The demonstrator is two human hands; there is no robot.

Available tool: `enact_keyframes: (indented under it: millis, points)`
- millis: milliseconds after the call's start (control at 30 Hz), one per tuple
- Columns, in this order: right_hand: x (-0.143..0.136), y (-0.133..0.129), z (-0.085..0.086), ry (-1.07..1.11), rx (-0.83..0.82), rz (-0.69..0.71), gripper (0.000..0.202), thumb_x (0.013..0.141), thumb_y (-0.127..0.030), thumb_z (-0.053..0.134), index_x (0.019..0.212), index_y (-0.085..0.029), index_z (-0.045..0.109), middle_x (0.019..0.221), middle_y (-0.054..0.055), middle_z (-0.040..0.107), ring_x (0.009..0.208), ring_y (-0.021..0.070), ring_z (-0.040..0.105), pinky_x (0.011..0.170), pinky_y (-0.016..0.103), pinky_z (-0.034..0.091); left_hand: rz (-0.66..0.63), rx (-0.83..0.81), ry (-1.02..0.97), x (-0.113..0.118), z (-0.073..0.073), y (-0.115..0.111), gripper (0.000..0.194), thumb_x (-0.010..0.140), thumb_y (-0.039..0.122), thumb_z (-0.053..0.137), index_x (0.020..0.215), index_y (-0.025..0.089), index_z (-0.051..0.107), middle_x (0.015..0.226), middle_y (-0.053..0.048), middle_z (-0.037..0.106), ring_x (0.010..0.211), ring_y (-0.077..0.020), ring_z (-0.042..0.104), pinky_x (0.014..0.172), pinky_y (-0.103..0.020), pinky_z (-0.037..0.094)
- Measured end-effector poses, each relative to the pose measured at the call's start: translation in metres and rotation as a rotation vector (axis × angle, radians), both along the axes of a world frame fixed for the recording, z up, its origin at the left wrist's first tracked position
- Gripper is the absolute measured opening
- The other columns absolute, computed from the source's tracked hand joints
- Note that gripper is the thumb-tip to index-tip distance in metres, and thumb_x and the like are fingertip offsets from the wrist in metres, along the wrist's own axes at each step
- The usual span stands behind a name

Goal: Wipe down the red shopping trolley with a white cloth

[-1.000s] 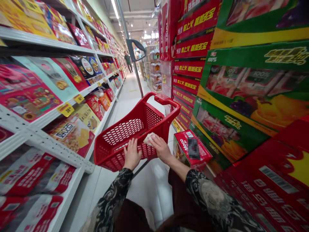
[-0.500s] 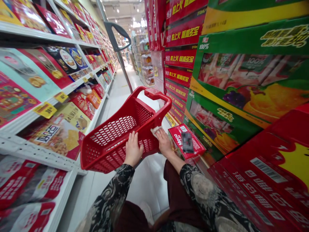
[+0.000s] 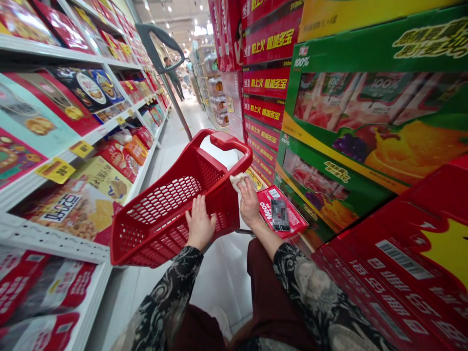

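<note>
In the head view, the right grip (image 3: 249, 202) has travelled along the near side of the red basket (image 3: 227, 204) to its handle end over the last second, carrying a white cloth (image 3: 237, 179) with it. Its fingers press together on the cloth, which now meets the corner beneath the looped handle (image 3: 232, 144), so the contact is at that corner rather than midway along the side. The left grip (image 3: 200, 224) stays on the near wall, fingers loosely spread and holding nothing, with the basket's cavity beyond it.

The basket looks like smooth, hard plastic: solid near the right grip, pierced with rounded slots to the left of the left grip, tapering in outline. The cloth is soft and crumpled. Just right of the right grip sits a glossy red carton (image 3: 294, 219) bearing a dark flat item (image 3: 281, 223), blurred out. Beyond both grips a metal pole (image 3: 179, 107) leans, topped by a matt grey loop (image 3: 146, 46); below them lie pale, shiny floor tiles (image 3: 219, 263).
</note>
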State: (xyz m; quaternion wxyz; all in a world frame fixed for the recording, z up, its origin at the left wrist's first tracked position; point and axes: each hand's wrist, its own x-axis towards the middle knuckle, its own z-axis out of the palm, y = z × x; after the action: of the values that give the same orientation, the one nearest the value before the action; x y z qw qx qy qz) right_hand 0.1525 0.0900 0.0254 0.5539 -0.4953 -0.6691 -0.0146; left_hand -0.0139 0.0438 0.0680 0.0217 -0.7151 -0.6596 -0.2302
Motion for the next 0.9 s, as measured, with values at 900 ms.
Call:
enact_keyframes:
  millis: [900]
  points:
    - [-0.092,-0.024,-0.062,-0.366,-0.235,0.256,0.031,0.088,-0.016,0.043,0.115,-0.022,0.055,0.135,0.006,0.044,0.13,0.018,0.03,0.103,0.044,0.032,0.068,-0.042,-0.271,-0.046,-0.001,-0.004,0.064,0.069,0.018,0.048,0.131,0.026,0.033,0.139,-0.006,0.038,0.129,-0.0239,0.032,0.106,-0.048,0.028]
